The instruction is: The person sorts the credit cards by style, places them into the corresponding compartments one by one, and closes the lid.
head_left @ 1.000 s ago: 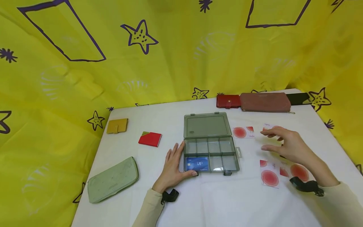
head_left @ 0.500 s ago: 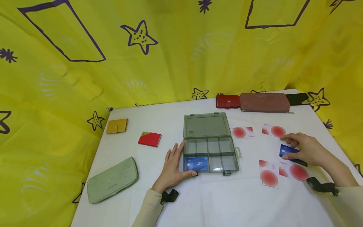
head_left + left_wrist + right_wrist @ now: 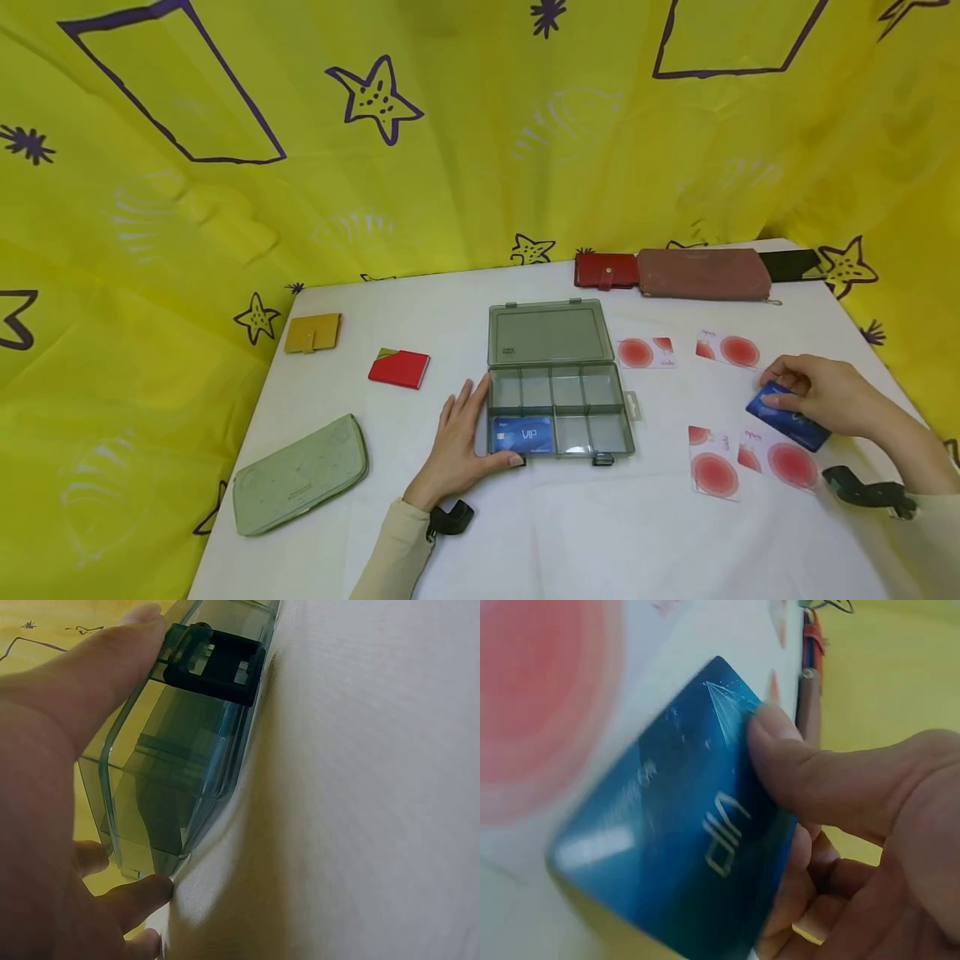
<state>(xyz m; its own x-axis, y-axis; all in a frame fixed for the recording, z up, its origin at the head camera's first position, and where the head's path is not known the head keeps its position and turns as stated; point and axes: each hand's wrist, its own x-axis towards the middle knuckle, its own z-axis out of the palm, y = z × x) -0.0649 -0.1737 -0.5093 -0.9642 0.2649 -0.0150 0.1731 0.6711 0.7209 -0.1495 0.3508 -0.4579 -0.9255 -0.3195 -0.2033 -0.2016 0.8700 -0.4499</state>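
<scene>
Blue card point(image 3: 787, 414) pinched by right fingers point(image 3: 780, 404)

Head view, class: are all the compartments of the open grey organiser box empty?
No: a blue VIP card lies in the front left compartment of the organiser box, beside the left hand that rests against the box.

- "VIP" in white on the blue card point(image 3: 522, 434) lying in the box point(image 3: 558, 413)
- "VIP" on the blue card point(image 3: 682, 840) held by the right hand point(image 3: 870, 825)
</scene>
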